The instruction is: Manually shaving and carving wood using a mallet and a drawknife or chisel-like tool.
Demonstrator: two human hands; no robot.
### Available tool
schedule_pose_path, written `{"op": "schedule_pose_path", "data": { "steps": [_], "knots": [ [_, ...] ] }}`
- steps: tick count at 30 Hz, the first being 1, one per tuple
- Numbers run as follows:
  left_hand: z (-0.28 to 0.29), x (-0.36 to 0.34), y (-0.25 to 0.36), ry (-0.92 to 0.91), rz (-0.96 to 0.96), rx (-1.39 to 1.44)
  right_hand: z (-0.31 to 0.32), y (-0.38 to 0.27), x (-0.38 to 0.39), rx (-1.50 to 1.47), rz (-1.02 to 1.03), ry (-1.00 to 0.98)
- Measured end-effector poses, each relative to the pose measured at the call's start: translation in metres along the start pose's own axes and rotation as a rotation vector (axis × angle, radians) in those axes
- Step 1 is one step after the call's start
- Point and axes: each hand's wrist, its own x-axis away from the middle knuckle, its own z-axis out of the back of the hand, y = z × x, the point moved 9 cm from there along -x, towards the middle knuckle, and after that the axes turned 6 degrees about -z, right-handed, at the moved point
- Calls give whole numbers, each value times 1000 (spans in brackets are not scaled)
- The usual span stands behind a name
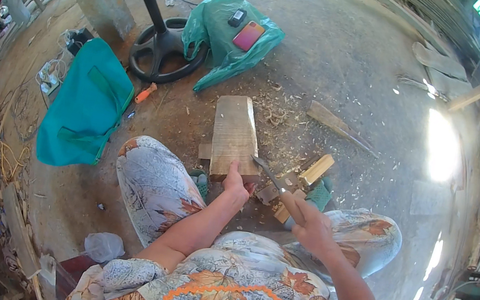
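A thick wooden block (235,130) lies on the floor between my legs, pale along its right edge. My left hand (236,181) grips its near end, thumb on top and the other fingers mostly hidden by the edge. In my right hand (313,228) is a wooden-handled tool (293,206) with a narrow dark metal blade. The blade's tip is at the block's lower right edge; whether it touches cannot be made out. A short squared wood piece (317,169) lies right of the block, beside smaller offcuts.
Wood shavings (278,115) scatter beyond the block, near a long flat wooden piece (338,123). A green plastic bag (235,30) carries a phone (248,36). Left are a teal bag (86,107), an orange-handled tool (146,93) and a fan's round base (164,53).
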Motion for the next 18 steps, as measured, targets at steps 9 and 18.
{"op": "schedule_pose_path", "data": {
  "steps": [9, 18],
  "knots": [
    [16, -11, 12, 69, -153, 152, -1, -26, -22, -55, -33, -54],
    [46, 8, 32, 244, -206, 55, -14, -20, -35, 24, 12, -104]
  ]
}}
